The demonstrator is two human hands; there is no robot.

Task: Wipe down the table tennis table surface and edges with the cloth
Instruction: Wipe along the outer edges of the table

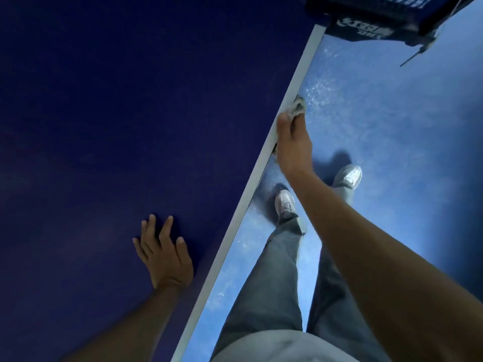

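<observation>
The dark blue table tennis table (117, 121) fills the left of the view. Its white side edge (264, 163) runs diagonally from the bottom middle to the top right. My right hand (292, 145) grips a crumpled grey cloth (298, 107) and presses it against the outer side of that edge, about halfway along. The cloth sticks out beyond my fingers, toward the net. My left hand (163, 253) lies flat on the tabletop near the edge, fingers spread, holding nothing.
The net post and dark net clamp (371, 27) sit at the far end of the edge, top right. Beside the table is a light blue floor (405, 126) where my legs and grey shoes (286, 205) stand close to the edge.
</observation>
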